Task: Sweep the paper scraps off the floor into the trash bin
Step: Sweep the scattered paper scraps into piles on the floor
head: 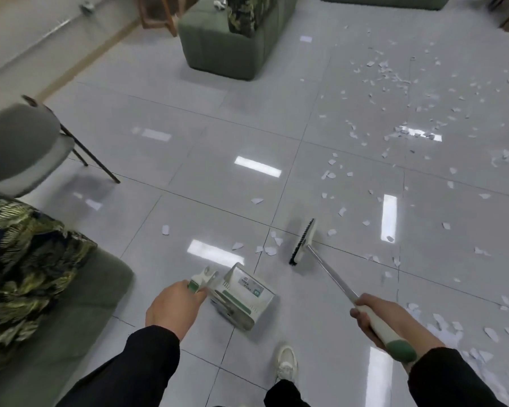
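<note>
My left hand point(174, 306) grips the handle of a white and green dustpan point(243, 298), which sits low over the tiled floor in front of me. My right hand point(373, 315) grips the white and green handle of a broom. The broom head point(303, 242) rests on the floor ahead of the dustpan, its black bristles facing left. A few white paper scraps point(269, 249) lie just left of the bristles. Many more paper scraps point(406, 92) are scattered across the tiles at the right and far right. No trash bin is in view.
A green sofa point(229, 51) with a patterned cushion stands at the top centre. A grey chair point(21, 148) on thin black legs is at the left, above another sofa point(80, 295) with a patterned cushion. My white shoe point(285, 362) stands below the dustpan.
</note>
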`<state>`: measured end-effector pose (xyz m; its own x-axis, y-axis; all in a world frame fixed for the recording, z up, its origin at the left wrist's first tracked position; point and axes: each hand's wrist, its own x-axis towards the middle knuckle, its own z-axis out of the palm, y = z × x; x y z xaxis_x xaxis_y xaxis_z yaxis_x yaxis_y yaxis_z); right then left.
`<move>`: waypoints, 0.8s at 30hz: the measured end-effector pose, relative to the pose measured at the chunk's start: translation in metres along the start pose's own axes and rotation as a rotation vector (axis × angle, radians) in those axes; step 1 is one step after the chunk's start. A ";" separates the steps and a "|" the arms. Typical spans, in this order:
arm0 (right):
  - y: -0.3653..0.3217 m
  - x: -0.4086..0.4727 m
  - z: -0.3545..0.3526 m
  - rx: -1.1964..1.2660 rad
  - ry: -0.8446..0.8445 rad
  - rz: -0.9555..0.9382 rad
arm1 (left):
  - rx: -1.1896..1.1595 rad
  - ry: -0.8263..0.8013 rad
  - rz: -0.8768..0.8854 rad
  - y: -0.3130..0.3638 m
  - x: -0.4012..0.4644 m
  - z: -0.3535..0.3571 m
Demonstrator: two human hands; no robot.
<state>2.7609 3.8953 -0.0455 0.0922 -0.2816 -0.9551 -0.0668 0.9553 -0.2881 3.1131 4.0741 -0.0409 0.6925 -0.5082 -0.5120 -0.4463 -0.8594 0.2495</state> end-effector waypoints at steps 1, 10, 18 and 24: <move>-0.004 -0.003 0.012 0.003 0.002 -0.005 | -0.018 -0.008 -0.004 0.004 -0.001 0.000; -0.029 0.041 0.284 -0.238 -0.275 0.020 | -0.098 0.026 -0.171 -0.089 0.056 -0.082; 0.017 0.112 0.506 -0.336 -0.372 0.102 | 0.093 0.045 -0.098 -0.190 0.151 -0.162; 0.018 0.132 0.500 -0.241 -0.244 0.124 | 0.232 0.017 0.056 -0.199 0.193 -0.181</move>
<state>3.2685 3.9209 -0.1422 0.3009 -0.1075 -0.9476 -0.3219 0.9238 -0.2070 3.4380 4.1365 -0.0408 0.6715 -0.5575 -0.4882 -0.6013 -0.7950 0.0808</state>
